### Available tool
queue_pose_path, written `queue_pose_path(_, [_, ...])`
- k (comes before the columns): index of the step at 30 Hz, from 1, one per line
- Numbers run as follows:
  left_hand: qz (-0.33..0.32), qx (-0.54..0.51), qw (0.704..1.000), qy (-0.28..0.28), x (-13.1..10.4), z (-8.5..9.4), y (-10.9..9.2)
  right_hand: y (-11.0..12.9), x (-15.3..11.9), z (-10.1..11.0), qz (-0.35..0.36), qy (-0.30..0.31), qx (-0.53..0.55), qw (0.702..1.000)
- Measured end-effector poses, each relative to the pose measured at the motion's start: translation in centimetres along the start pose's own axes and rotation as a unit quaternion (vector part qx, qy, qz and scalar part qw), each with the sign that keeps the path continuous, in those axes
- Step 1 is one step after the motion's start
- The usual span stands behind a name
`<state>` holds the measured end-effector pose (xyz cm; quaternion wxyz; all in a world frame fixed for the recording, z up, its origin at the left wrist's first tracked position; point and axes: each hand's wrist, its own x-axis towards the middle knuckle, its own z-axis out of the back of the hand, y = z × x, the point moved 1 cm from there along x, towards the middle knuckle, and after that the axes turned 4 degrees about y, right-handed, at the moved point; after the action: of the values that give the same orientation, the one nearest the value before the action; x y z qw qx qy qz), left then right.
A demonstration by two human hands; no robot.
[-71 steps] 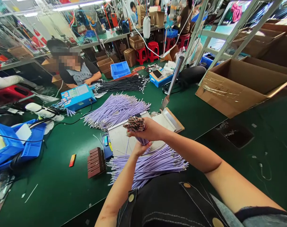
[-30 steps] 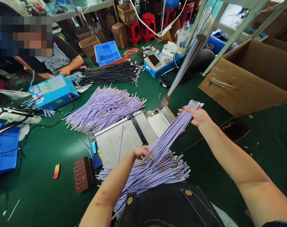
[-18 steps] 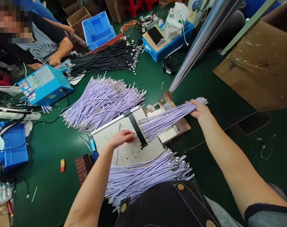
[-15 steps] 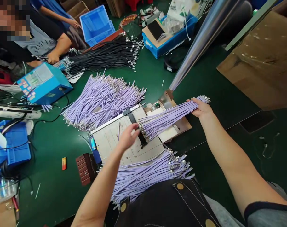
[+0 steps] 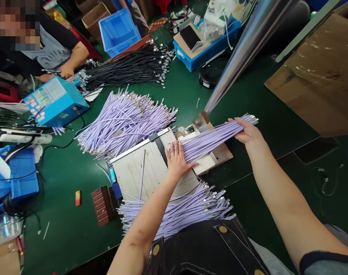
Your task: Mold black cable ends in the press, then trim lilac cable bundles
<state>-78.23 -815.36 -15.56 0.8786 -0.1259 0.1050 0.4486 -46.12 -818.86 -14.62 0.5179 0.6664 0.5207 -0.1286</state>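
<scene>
My right hand (image 5: 247, 131) grips the far end of a bundle of purple cables (image 5: 211, 138), which lies across the white cutting board (image 5: 139, 172). My left hand (image 5: 177, 159) presses flat, fingers spread, on the bundle's near ends beside the board's black guide bar (image 5: 161, 145). The cutter's long metal lever (image 5: 242, 49) stands raised above the bundle. A loose pile of purple cables (image 5: 185, 208) lies at the table's front edge, against my dark apron.
A big heap of purple cables (image 5: 125, 122) and a heap of black cables (image 5: 130, 68) lie behind the board. A blue tester box (image 5: 55, 101), blue bins (image 5: 119, 30), a brown block (image 5: 102, 204) and a large cardboard box (image 5: 319, 72) surround it. A seated person works at far left.
I lowered the upright bundle and laid it across the cutting board. My left hand let go of it, moved over the board, and now presses on its near ends.
</scene>
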Motion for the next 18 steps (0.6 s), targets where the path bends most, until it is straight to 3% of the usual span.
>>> queue_pose_path(7, [-0.002,0.015,1.000,-0.022,0.0,-0.1,2.2,-2.1,0.8,-0.6,-0.020,0.011,0.029,0.999])
queue_pose_path(13, [-0.010,0.011,0.997,-0.072,0.0,-0.6,2.1,-2.2,1.0,-0.6,0.007,0.035,0.074,0.997])
queue_pose_path(18, [-0.010,-0.003,0.995,-0.100,0.1,-0.6,1.8,-2.6,1.6,0.0,0.054,0.103,0.162,0.980])
